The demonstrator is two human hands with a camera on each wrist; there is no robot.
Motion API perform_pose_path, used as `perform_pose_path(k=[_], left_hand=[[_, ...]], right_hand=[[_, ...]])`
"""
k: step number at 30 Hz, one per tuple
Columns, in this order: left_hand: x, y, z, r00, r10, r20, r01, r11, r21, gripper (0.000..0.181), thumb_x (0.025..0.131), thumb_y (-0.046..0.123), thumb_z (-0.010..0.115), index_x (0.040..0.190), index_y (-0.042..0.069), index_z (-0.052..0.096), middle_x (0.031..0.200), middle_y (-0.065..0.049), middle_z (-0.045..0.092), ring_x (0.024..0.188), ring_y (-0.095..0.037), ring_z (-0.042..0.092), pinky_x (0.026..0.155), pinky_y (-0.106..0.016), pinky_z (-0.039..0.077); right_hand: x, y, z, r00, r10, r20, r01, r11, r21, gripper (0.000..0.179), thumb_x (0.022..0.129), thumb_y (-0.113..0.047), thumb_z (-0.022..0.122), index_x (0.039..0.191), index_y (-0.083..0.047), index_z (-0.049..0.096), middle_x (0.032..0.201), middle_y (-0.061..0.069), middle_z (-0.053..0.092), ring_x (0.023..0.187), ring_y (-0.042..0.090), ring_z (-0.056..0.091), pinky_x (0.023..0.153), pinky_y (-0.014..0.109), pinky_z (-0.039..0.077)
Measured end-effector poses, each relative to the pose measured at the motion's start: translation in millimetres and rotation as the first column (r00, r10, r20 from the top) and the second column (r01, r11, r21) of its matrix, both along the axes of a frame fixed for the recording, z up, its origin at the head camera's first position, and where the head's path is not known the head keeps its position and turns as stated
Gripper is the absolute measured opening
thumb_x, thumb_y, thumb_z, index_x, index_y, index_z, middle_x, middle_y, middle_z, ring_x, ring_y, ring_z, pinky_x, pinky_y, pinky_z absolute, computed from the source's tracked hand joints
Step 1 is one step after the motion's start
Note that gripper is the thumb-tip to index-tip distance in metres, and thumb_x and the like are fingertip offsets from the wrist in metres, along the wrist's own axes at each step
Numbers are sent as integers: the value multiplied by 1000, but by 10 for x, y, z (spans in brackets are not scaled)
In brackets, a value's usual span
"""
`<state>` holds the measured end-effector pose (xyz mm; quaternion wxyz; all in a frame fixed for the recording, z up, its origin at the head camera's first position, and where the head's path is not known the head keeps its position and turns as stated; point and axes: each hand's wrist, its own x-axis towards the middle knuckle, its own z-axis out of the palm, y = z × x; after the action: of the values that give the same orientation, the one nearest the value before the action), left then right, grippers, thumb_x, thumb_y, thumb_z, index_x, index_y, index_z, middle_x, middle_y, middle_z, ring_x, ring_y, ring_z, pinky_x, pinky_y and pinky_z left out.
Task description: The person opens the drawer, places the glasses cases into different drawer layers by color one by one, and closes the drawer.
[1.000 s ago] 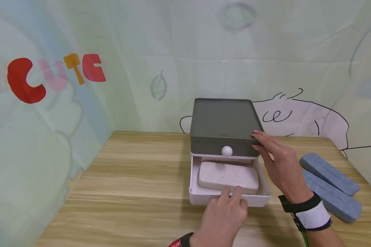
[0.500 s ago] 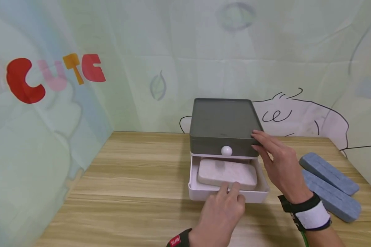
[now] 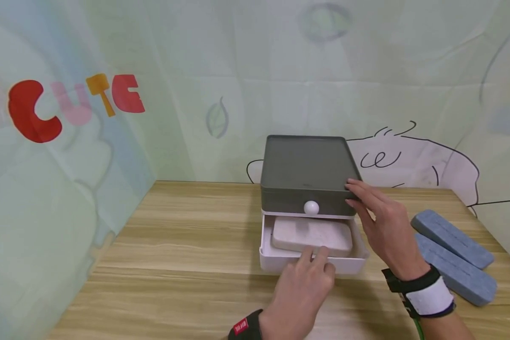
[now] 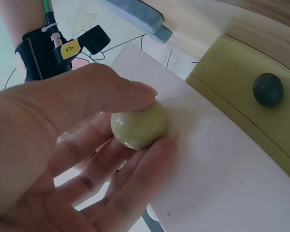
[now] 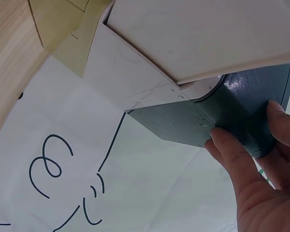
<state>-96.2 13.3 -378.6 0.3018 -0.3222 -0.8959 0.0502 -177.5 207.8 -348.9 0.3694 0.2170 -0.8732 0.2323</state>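
Note:
A small desktop drawer cabinet (image 3: pixel 308 163) with a dark grey top tier has its white middle drawer (image 3: pixel 280 262) pulled partly out. Inside that drawer lies a pale rectangular slab (image 3: pixel 312 232) with rounded corners. My left hand (image 3: pixel 303 285) is at the drawer's front; in the left wrist view its thumb and fingers pinch the round olive knob (image 4: pixel 140 124). With thumb and fingers either side, my right hand (image 3: pixel 384 229) grips the cabinet's front right corner, as the right wrist view also shows.
Two long blue blocks, an upper one (image 3: pixel 452 238) and a lower one (image 3: pixel 459 271), lie side by side at the right. Below the white drawer sits an olive drawer (image 4: pixel 232 72) with a dark knob (image 4: pixel 268 90). A printed cloth backdrop (image 3: pixel 187 94) hangs behind the wooden table (image 3: pixel 174 245).
The white drawer has slid a little way into the cabinet, carrying the slab with it, and my left hand has moved forward along with it. My right hand has stayed in place.

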Motion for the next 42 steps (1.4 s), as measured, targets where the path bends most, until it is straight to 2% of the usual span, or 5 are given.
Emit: perform_pose_path(k=[11, 16, 21, 30, 42], left_hand=[[-64, -10, -12, 1000, -6, 0, 6, 1000, 5, 19, 72, 16, 84, 84, 21, 71, 97, 5, 59, 87, -11, 59, 49, -21, 47], [-86, -16, -12, 1000, -6, 26, 6, 1000, 0, 18, 75, 15, 84, 86, 21, 72, 98, 6, 60, 88, -10, 59, 50, -21, 48], [-105, -29, -22, 999, 0, 42, 0, 1000, -10, 23, 71, 14, 85, 89, 21, 73, 100, 6, 60, 89, -10, 59, 52, -21, 50], [-182, -44, -55, 999, -3, 36, 2, 999, 41, 25, 72, 10, 85, 93, 18, 74, 104, 5, 60, 94, -11, 58, 54, -21, 52], [-252, -62, -89, 997, -10, 77, 6, 998, 59, 34, 69, 5, 86, 99, 15, 75, 110, 2, 62, 98, -12, 60, 58, -20, 55]], right_hand=[[-3, -1, 4, 1000, 4, -1, -4, 1000, -8, 44, 87, 5, 73, 129, -6, 69, 131, 14, 70, 116, 36, 70, 86, 46, 56], [-1, 0, 4, 1000, -7, 8, 7, 1000, -2, 43, 87, 4, 73, 129, -6, 69, 132, 13, 70, 116, 34, 70, 87, 46, 57], [0, -1, -2, 1000, -8, 4, 8, 1000, 2, 43, 87, 4, 73, 129, -5, 69, 132, 13, 70, 116, 34, 70, 85, 45, 57], [-3, -3, -7, 1000, 1, -10, 0, 1000, 1, 44, 86, 5, 74, 128, -5, 69, 130, 14, 70, 113, 35, 71, 82, 45, 58], [-5, -4, -8, 1000, 8, -11, -8, 1000, -1, 43, 86, 4, 74, 128, -5, 69, 130, 15, 70, 113, 36, 71, 83, 46, 57]])
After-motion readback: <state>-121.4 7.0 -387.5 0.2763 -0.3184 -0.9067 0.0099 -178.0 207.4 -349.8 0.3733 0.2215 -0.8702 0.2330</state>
